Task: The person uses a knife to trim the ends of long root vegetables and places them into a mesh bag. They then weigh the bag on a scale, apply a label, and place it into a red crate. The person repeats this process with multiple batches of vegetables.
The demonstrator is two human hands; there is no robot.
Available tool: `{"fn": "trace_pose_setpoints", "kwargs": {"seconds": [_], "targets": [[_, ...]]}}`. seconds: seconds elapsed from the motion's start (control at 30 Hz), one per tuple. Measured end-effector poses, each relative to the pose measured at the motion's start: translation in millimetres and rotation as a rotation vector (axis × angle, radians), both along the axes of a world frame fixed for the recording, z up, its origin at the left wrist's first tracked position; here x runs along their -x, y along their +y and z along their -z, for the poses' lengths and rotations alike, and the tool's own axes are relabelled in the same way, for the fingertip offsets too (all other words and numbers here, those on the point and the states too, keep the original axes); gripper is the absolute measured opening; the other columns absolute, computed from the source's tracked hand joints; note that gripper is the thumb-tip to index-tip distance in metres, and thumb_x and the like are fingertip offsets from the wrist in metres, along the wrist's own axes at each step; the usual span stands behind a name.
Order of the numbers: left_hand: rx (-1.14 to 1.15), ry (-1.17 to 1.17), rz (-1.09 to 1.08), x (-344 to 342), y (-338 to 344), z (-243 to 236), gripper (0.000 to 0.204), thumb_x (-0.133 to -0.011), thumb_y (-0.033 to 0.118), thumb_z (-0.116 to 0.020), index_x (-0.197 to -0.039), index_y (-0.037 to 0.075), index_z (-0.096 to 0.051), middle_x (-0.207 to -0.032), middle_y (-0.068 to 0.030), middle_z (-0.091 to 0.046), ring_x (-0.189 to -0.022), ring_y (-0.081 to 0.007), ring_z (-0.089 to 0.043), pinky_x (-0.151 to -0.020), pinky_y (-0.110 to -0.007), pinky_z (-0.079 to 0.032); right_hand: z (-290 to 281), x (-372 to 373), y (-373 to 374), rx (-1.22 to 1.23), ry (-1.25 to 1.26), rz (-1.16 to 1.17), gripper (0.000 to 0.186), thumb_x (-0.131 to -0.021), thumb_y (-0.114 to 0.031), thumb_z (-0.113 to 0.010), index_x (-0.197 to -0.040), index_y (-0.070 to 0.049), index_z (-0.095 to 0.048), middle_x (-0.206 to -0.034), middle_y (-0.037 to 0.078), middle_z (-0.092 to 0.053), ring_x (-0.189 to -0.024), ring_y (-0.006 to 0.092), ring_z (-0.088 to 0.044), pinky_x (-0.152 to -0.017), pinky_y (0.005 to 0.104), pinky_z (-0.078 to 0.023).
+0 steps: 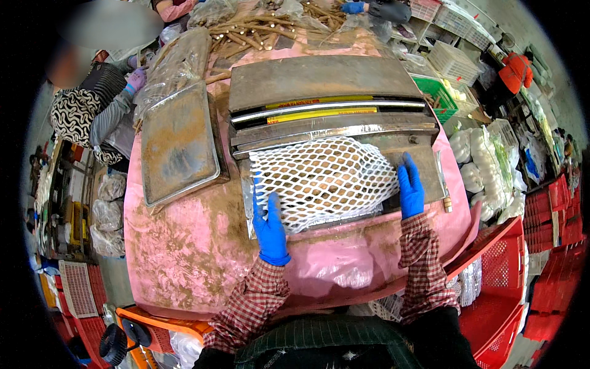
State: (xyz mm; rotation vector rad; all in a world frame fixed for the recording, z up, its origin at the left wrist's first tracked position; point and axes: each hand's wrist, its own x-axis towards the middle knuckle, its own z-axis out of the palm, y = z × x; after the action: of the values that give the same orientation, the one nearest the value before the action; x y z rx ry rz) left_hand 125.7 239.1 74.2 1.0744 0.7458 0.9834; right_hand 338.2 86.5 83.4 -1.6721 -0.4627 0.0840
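— Why flat on both ends of the bag [322, 181]?
— Left hand [270, 227] and right hand [410, 190], grip wide, pressing it flat on the bench [184, 258], mouth kept at the sealer [332, 117].

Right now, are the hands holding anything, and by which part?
Both flat on the net-wrapped bag: left hand at its near-left corner, right hand at its right edge. No closed grip.

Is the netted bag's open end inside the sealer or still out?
Inside: the netted bag's far end lies tucked under the sealer's bar.
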Motion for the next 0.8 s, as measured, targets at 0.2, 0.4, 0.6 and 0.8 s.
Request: {"fn": "trace_pose_setpoints", "kwargs": {"seconds": [0.2,0.4,0.6,0.8], "targets": [[0.025,0.113,0.070,2,7,-3,0.041,-0.081,0.012,-0.045,-0.119,0.003,-0.033,-0.101,-0.0046,-0.049,-0.084,-0.0089,-0.049,-0.065,-0.019,-0.042,22,11,9,-0.110,0.035,-0.263,0.040,-0.078,-0.008,-0.050,-0.116,-0.002,-0.038,-0.113,0.007,-0.043,-0.102,0.0134,-0.039,-0.088,0.0256,-0.030],[-0.015,0.008,0.028,-3,5,-1,0.039,-0.083,0.008,-0.041,-0.120,0.001,-0.032,-0.106,-0.0040,-0.047,-0.087,-0.0080,-0.045,-0.073,-0.018,-0.038,-18,22,14,-0.087,0.098,-0.222,0.045,-0.078,-0.009,-0.048,-0.119,0.000,-0.031,-0.117,0.010,-0.039,-0.104,0.0168,-0.038,-0.089,0.0271,-0.030],[-0.193,0.097,0.010,-3,9,8,0.035,-0.084,0.008,-0.034,-0.118,-0.002,-0.033,-0.112,-0.0083,-0.043,-0.098,-0.0131,-0.042,-0.084,-0.024,-0.034,-61,70,30,0.788,-0.999,-0.657,0.081,-0.053,-0.046,-0.065,-0.121,-0.018,-0.031,-0.127,0.008,-0.027,-0.118,0.0283,-0.021,-0.097,0.0455,-0.010],[-0.253,-0.069,-0.074,34,27,-12,0.030,-0.083,0.010,-0.038,-0.112,0.001,-0.042,-0.108,-0.0110,-0.047,-0.098,-0.0168,-0.045,-0.084,-0.026,-0.035,-57,63,66,0.780,-1.097,-0.612,0.071,-0.056,-0.037,-0.065,-0.119,-0.029,-0.034,-0.124,-0.001,-0.033,-0.112,0.0220,-0.032,-0.090,0.0408,-0.025]]}}
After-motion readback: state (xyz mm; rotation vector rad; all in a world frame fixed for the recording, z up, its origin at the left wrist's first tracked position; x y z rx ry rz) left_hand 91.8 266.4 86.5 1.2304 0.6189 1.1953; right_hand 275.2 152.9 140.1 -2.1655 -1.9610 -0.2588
